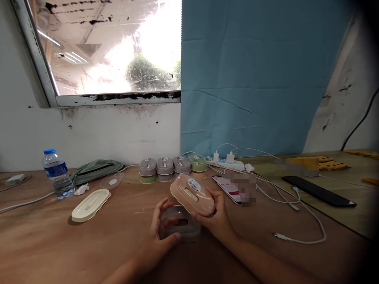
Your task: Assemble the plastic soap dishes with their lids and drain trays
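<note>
My right hand grips a pink oval soap box part by its right end, thumb below and fingers behind. It is tilted, with a round patterned sticker and a pale slot showing through a clear top. Below and left of it is a translucent grey soap box part low over the table, with a dark slot in its middle. My left hand curls around its left end, thumb in front and fingers on the far side. A cream slotted tray lies to the left, and a clear oval lid behind it.
Several small stacked boxes, including a grey one and a green one, stand along the wall. A water bottle, green pouch, crumpled tissue, phone, power strip, white cable and black slab lie around.
</note>
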A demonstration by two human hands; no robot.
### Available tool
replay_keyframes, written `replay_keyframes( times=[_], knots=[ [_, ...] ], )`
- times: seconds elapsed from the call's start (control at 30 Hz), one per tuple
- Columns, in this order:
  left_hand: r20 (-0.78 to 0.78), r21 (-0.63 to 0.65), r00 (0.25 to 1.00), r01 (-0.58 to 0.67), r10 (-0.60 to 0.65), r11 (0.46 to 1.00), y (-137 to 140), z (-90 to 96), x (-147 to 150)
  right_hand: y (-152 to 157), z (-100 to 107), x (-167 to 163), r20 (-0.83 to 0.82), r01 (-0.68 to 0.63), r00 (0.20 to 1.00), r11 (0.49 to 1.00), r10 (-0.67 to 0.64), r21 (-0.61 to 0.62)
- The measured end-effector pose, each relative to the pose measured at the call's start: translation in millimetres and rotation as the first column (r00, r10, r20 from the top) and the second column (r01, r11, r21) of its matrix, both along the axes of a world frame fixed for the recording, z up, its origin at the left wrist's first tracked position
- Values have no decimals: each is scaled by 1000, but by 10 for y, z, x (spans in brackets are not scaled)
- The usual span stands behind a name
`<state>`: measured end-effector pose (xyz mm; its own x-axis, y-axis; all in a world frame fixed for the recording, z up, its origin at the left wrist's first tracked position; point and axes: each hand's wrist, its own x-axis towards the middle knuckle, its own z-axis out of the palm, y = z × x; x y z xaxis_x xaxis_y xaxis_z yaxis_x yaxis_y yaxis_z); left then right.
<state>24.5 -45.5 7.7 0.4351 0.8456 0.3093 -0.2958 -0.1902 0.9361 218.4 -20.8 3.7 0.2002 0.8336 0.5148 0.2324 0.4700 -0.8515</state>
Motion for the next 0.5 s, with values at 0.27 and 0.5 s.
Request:
replay_keyframes(
  times=[0.27,0.5],
  knots=[
    [296,-162,946,183,-129,970,-19,21,91,-277,-78,-203,380,-114,923,985,55,133],
    [197,-216,955,-177,220,960,77,73,-105,-420,100,-183,735,-401,641,913,222,74]
  ],
)
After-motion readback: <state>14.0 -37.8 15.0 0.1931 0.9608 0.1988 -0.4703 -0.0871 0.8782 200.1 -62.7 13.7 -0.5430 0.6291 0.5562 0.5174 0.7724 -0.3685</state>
